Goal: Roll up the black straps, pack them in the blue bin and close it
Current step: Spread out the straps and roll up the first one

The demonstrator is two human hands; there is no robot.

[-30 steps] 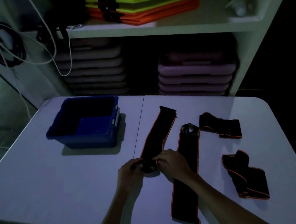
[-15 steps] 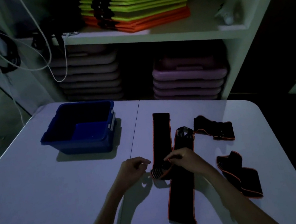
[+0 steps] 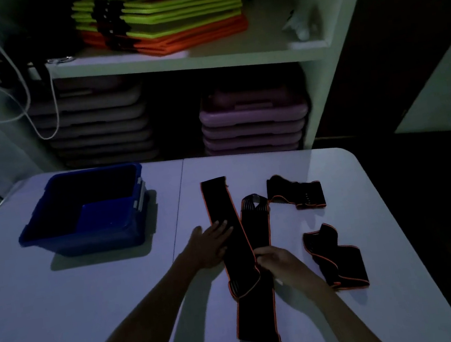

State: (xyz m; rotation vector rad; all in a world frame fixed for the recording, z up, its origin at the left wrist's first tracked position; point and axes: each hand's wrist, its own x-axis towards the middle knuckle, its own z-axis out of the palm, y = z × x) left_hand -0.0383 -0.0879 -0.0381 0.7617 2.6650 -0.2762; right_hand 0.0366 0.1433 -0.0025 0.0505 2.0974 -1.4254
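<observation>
The rolling step is judged to be in hand, with nothing yet packed: the blue bin (image 3: 84, 212) stands open and apparently empty on the left of the bench (image 3: 64, 312), and no lid can be seen. Four black straps are laid out on the bench to the right of the bin. The long strap (image 3: 228, 229) is pressed flat under the left hand (image 3: 211, 243), whose fingers (image 3: 222, 227) are spread open and lie on its left edge. The right hand (image 3: 279, 265) is curled at the strap's right edge near its lower end, and its fingers (image 3: 261, 253) appear to be pinched on that edge, though the dim light leaves this uncertain. This strap crosses over a second long strap (image 3: 258, 312); two folded straps, one (image 3: 295, 194) farther and one (image 3: 335, 257) nearer, lie apart to the right, untouched. Next, the near end would need to be turned over tightly and rolled away, with the strap kept straight.
</observation>
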